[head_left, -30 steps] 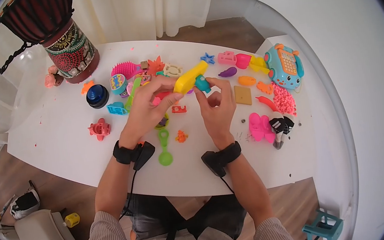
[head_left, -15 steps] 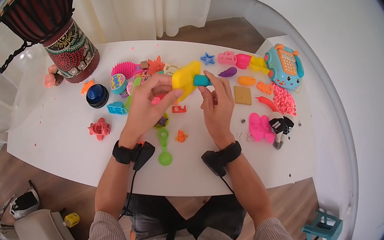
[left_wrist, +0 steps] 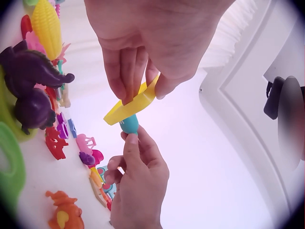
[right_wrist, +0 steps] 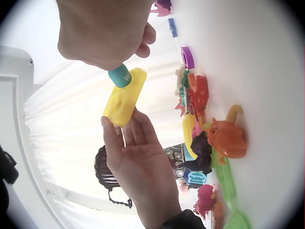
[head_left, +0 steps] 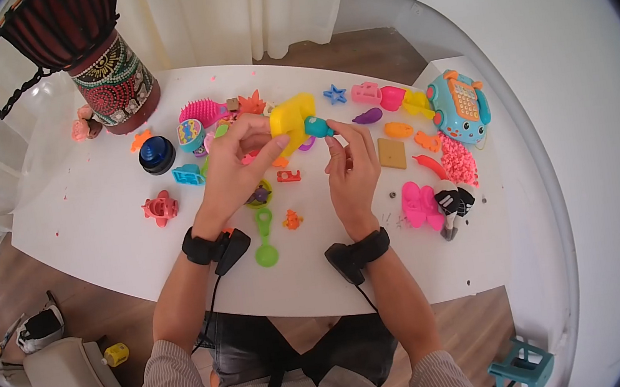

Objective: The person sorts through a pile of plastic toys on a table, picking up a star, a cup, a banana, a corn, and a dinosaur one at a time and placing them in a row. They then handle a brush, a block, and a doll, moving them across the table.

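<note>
Above the table my left hand (head_left: pixel 237 164) holds a yellow plastic piece (head_left: pixel 291 118) by its edge, thumb on one side and fingers on the other. It is shallow like a mould, with a raised shape on one face in the right wrist view. My right hand (head_left: pixel 351 184) pinches a small rounded teal piece (head_left: pixel 316 125) between thumb and fingertips. White lettering like a "W" marks the teal piece (right_wrist: pixel 120 76). Its end meets the yellow piece (left_wrist: pixel 128 109) in the left wrist view. Below the hands lie a green double-ended scoop (head_left: pixel 265 238) and an orange animal figure (head_left: pixel 292 219).
Several colourful toys crowd the white table's far side, with a pink brush (head_left: pixel 204 112) and a purple eggplant (head_left: pixel 368 116). A toy telephone (head_left: pixel 460 107) stands right, near pink beads (head_left: pixel 458 160). At the back left is a drum (head_left: pixel 111 82), with a blue-topped button (head_left: pixel 157 154) nearer.
The yellow piece has turned and shifted slightly left and up in the left hand. The teal piece has tilted in the right fingertips. Both forearms stay where they were.
</note>
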Demonstrator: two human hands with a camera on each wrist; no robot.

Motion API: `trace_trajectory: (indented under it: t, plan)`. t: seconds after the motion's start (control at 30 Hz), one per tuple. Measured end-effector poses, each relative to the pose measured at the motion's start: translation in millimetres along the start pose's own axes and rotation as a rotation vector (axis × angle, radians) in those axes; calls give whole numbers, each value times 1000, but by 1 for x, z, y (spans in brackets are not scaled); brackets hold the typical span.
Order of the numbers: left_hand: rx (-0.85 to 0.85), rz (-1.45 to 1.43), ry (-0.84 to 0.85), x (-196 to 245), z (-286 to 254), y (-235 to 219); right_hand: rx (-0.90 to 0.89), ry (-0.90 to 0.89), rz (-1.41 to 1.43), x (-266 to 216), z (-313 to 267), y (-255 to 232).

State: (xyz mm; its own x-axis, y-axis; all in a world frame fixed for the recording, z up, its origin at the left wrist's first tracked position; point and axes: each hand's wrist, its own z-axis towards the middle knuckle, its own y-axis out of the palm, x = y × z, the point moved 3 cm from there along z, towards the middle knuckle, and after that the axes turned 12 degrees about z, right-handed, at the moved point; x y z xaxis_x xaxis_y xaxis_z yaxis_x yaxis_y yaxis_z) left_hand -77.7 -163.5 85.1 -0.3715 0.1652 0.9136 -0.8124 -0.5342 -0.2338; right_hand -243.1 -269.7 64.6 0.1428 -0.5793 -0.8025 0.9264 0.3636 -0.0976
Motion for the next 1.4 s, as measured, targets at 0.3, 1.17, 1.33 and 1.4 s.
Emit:
trace_trajectory:
  t: [0.3, 1.17, 1.33, 1.4]
  plan:
    - [-30, 61, 54, 4, -3, 0, 54, -17, 8, 1, 0, -1]
    - [-60, 117, 153, 5, -3, -1, 81, -9, 63, 2, -1, -1]
    - [-58, 21, 82, 6, -3, -1, 79, -60, 66, -2, -1, 0]
    - [-61, -5, 62, 6, -3, 0, 77, -73, 54, -2, -1, 0]
